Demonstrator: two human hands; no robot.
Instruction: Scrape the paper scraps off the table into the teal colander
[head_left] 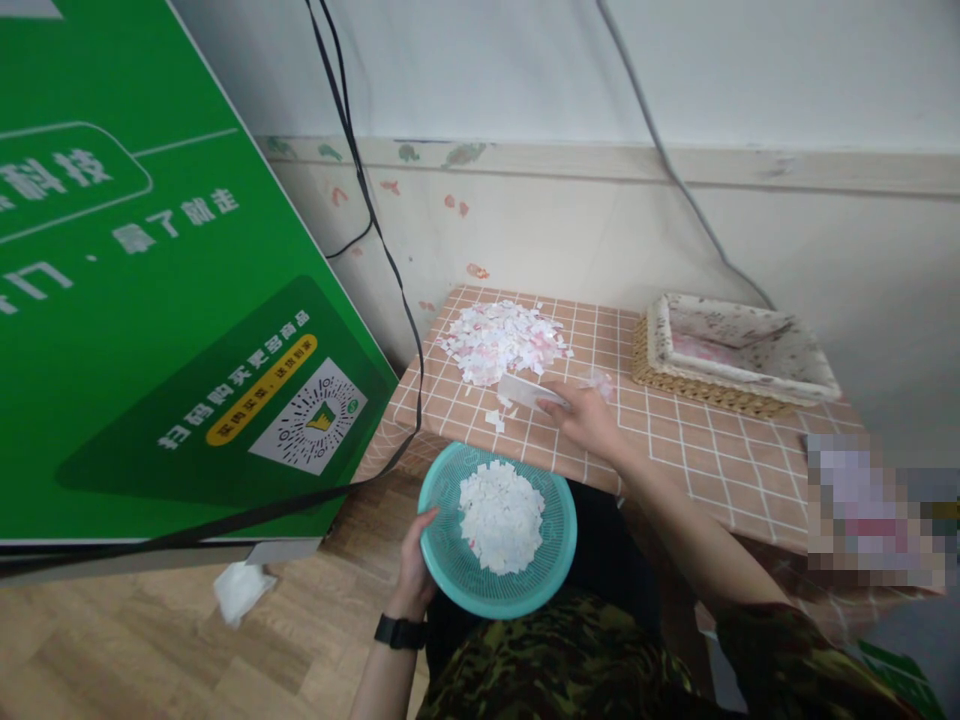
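Note:
My left hand [417,556] grips the rim of a round teal plastic basket [441,575] at its left side. Inside the basket lies a mound of small white paper scraps [501,518]. The basket sits just below the table's front edge. My right hand [585,415] is closed on a flat white scraper-like piece [523,391], held low over the table. Its far end is beside a few loose scraps [495,420]. Behind it spreads a larger pile of white and pinkish paper scraps [501,340].
The table has a brown checked cloth [675,450]. A lined wicker basket [739,355] stands at its right back. A green cabinet [187,250] rises on the left, with a black cable [386,250] hanging past it. A white bag [244,590] lies on the floor.

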